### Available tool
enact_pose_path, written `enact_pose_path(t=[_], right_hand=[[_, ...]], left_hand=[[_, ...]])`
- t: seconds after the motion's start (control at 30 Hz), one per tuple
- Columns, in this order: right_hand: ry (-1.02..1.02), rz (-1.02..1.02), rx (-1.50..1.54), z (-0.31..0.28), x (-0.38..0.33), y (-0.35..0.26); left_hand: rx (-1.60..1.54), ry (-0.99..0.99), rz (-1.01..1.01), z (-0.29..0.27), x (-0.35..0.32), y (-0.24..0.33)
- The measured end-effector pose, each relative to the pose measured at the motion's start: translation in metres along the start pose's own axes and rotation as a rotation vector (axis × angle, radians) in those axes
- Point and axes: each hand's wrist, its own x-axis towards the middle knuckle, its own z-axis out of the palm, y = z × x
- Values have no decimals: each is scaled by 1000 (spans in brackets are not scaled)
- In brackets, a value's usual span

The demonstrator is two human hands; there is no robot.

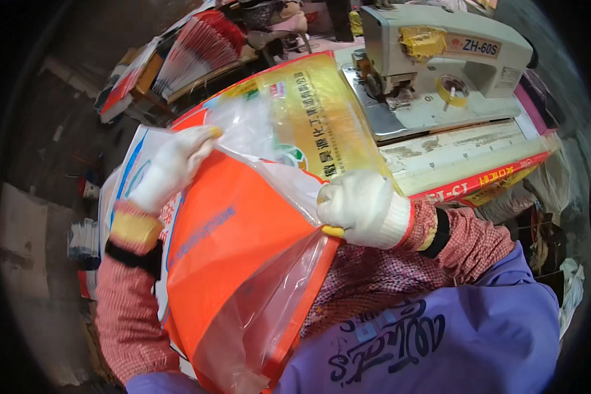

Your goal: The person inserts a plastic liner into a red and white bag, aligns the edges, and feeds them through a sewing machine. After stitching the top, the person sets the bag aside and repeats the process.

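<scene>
Purple clothing (400, 341) fills the lower right of your frame. Your left hand (174, 164) and right hand (361, 207) grip edges of the orange bag (230, 223) at centre. It looks partly spread, its clear liner (266, 305) exposed but wrinkled; smoothing seems left. The sewing machine (440, 59), upper right, stands apart.

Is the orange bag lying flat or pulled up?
The orange bag is pulled up: the left hand and right hand grip its edge, and broad folds bend its surface. Contents: cannot tell.
</scene>
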Motion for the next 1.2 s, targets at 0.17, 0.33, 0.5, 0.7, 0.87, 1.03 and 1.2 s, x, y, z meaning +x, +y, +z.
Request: enact_pose_path(t=[0.17, 0.33, 0.5, 0.7, 0.87, 1.03, 1.2], right_hand=[[439, 315, 246, -13, -41, 30], [510, 989, 957, -27, -68, 53], [297, 252, 550, 2, -58, 28], [-192, 175, 68, 84, 49, 35], [-235, 131, -104, 116, 125, 32], [-337, 113, -180, 99, 96, 38], [-465, 5, -50, 1, 26, 54]], left_hand=[[355, -392, -138, 104, 56, -20], [432, -92, -299, 151, 56, -55], [470, -82, -490, 133, 57, -62], [359, 114, -339, 104, 76, -17], [195, 377, -19, 67, 35, 96], [-46, -9, -214, 33, -128, 240], [-82, 520, -1138, 47, -248, 289]])
